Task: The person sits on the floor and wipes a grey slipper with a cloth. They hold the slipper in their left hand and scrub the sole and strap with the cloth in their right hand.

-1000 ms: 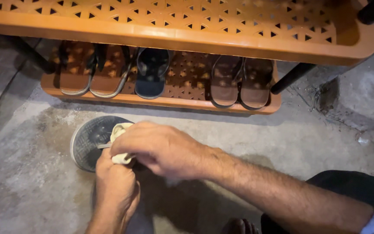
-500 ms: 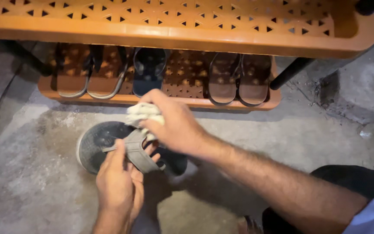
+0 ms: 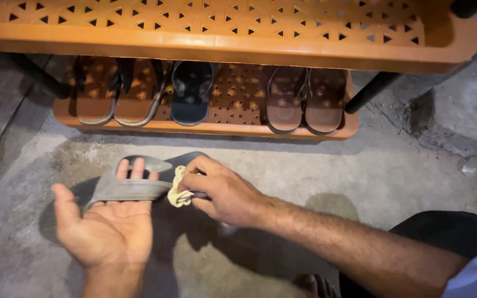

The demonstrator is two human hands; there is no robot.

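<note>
Head view: most of the dark sandal [image 3: 186, 161] is hidden under the two hands, and only part of its sole shows between them. The left hand [image 3: 109, 226] lies palm up and spread wide, its fingers slipped under the sandal's grey strap [image 3: 125, 189]. The right hand [image 3: 219, 190] is closed on a small pale cloth [image 3: 179, 190], pressed against the strap's end. All this rests on the concrete floor [image 3: 360, 171]. Beyond the hands, an orange shoe rack [image 3: 227, 47] holds brown sandals [image 3: 299, 105], partly shaded by its upper shelf.
</note>
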